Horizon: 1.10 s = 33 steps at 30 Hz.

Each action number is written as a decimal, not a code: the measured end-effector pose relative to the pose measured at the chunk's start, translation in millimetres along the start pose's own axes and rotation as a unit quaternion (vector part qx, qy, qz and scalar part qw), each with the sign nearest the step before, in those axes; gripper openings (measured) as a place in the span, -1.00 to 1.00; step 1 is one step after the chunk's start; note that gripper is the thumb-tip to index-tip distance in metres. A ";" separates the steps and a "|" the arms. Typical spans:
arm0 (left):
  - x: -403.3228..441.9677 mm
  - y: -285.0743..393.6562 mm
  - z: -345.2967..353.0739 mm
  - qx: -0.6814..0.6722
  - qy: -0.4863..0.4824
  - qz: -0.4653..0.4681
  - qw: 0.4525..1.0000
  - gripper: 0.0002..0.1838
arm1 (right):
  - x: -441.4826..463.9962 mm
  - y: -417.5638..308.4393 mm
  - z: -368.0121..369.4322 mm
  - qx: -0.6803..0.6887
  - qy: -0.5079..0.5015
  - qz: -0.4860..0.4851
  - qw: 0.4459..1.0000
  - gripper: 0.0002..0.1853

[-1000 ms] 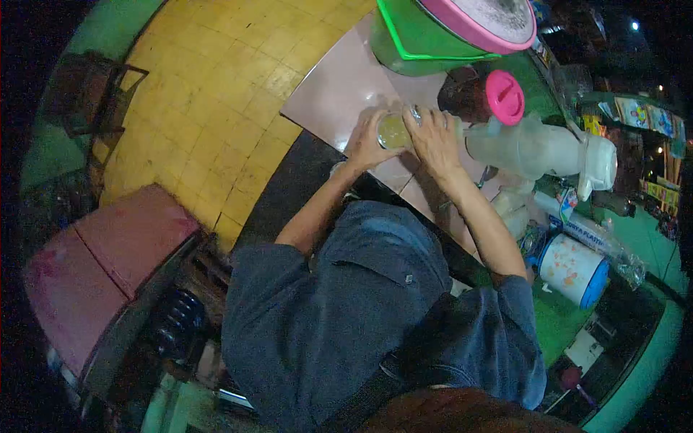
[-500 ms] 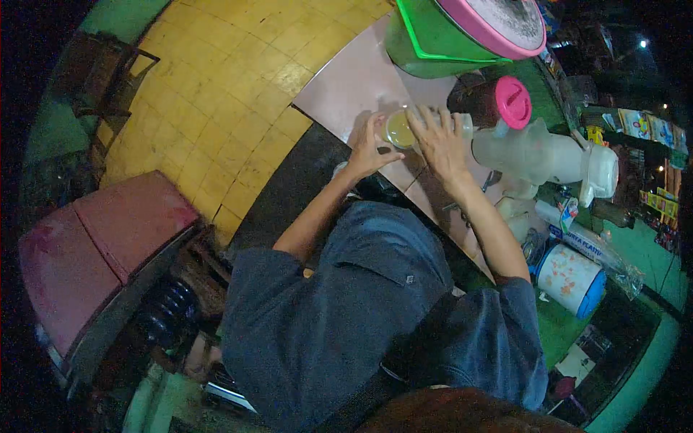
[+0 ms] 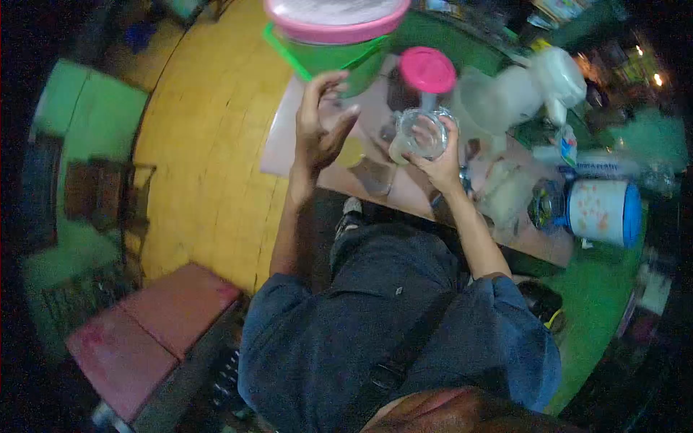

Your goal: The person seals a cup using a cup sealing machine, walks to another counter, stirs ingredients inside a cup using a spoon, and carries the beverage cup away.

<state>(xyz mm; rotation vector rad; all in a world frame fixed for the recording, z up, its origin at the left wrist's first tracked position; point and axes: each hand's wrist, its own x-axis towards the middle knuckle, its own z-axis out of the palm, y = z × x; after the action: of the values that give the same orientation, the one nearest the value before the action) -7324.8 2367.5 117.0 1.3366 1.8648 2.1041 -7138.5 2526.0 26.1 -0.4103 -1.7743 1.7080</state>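
My right hand (image 3: 442,162) is wrapped round a clear glass or plastic cup (image 3: 424,135), its round mouth tilted toward me. My left hand (image 3: 323,126) is raised, fingers apart and holding nothing, in front of the green bucket (image 3: 354,76). Just right of my left wrist, a blurred drinking glass with yellowish liquid (image 3: 353,153) stands on the pink tiled table (image 3: 278,148). Behind the cup is a dark container with a bright pink lid (image 3: 427,70).
A pink-rimmed basin (image 3: 339,30) tops the bucket. On the right stand a whitish translucent jug (image 3: 509,99) and a white flowered container with a blue end (image 3: 598,211). Plastic bags (image 3: 509,189) lie nearby. A reddish table (image 3: 151,335) stands lower left.
My left hand has let go of the glass of yellowish liquid and lifted away. My right hand has moved from over that glass to the clear cup. The whole view has turned.
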 end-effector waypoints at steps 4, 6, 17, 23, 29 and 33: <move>100.2 58.7 117.5 0.074 -0.171 0.232 0.955 -0.55 | -20.1 -54.5 -78.6 0.106 0.096 0.009 0.990 -0.01; 129.4 63.8 195.8 0.053 -0.266 0.324 0.906 -0.48 | -27.9 -62.3 -121.1 0.077 0.177 0.039 0.980 -0.03; 160.5 21.4 390.1 0.413 -0.263 0.412 0.768 -0.36 | 18.3 -16.9 -236.2 -0.151 0.227 -0.087 0.958 0.00; 172.4 38.7 385.0 0.372 -0.302 0.424 0.768 -0.68 | 19.5 -4.4 -248.0 -0.039 0.261 -0.042 0.964 0.08; 172.6 35.6 385.0 0.336 -0.322 0.414 0.782 -0.81 | 26.5 -10.9 -250.1 -0.101 0.252 -0.038 0.962 0.03; 173.2 40.4 382.3 0.308 -0.311 0.406 0.802 -0.85 | 27.2 -19.1 -251.7 -0.084 0.253 -0.030 0.963 0.03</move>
<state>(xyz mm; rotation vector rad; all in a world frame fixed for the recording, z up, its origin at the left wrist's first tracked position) -7185.7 2753.3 214.7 2.9229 1.8583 0.8377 -6996.6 2736.1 40.1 -0.7813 -1.5319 1.2650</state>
